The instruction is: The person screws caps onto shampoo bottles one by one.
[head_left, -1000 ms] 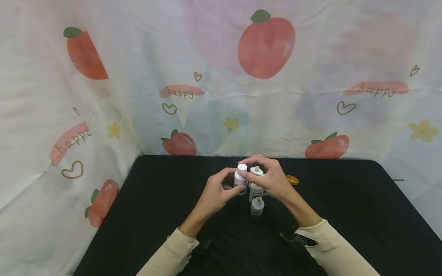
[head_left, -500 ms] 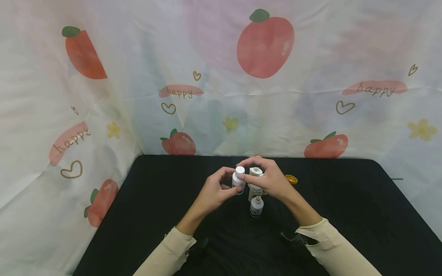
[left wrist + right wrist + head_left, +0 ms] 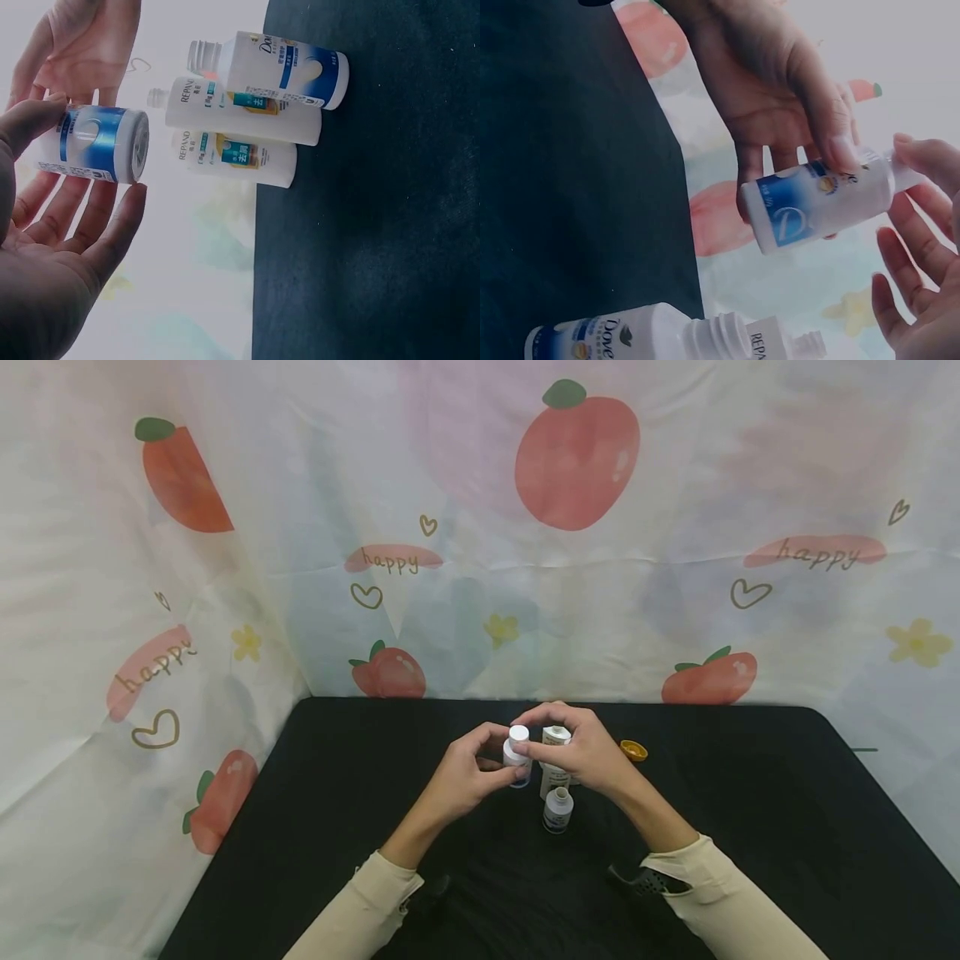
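Note:
My left hand (image 3: 467, 772) grips a small white Dove bottle (image 3: 94, 142) with a blue label, holding it raised above the black table. In the right wrist view the thumb lies along the bottle's label (image 3: 799, 199), with fingers behind it. At the bottle's top, my right hand (image 3: 588, 747) pinches the white cap (image 3: 518, 733) between thumb and fingers. Just right of the held bottle stands an uncapped Dove bottle (image 3: 557, 814) with a bare threaded neck. Behind it stand white REPAND bottles (image 3: 247, 112), partly hidden by my right hand in the head view.
A small yellow-orange round piece (image 3: 633, 750) lies on the black table (image 3: 750, 810), right of the bottles. A white curtain (image 3: 465, 468) printed with fruit and hearts hangs behind the table and along its left side.
Both hands have shifted slightly left and down with the bottle between them. The right fingers stay at the cap. The standing bottles have not moved.

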Demonstrator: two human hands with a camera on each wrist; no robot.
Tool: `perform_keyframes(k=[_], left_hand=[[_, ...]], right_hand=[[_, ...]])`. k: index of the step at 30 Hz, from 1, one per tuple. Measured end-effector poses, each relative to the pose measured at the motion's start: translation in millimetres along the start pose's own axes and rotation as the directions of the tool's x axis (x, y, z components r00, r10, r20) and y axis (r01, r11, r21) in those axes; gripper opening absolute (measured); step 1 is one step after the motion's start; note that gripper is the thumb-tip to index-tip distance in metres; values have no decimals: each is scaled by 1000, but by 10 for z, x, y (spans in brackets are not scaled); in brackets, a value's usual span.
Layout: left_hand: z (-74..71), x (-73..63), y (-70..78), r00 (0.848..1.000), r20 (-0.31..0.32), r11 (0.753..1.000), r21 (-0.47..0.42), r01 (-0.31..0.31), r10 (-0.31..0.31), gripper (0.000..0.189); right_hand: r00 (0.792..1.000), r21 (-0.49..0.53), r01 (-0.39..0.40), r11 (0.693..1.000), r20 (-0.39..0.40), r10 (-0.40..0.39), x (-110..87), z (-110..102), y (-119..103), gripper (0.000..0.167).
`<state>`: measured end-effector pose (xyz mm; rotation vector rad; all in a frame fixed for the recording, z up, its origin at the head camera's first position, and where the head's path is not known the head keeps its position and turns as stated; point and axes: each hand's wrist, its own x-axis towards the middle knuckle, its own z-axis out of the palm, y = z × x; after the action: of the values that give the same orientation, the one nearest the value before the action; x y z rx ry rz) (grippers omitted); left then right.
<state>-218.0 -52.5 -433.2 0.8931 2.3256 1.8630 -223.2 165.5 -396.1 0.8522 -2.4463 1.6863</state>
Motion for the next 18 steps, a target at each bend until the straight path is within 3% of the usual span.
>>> perform_keyframes(k=[5, 18], left_hand=[[-43, -22, -23, 1000, -5, 1000, 10, -4, 4, 40], [-226, -100, -162, 997, -55, 995, 82, 55, -50, 40]], right_hand=[[999, -22, 11, 1000, 35, -10, 5, -9, 13, 27], [996, -23, 21, 1000, 84, -19, -55, -182, 11, 20]])
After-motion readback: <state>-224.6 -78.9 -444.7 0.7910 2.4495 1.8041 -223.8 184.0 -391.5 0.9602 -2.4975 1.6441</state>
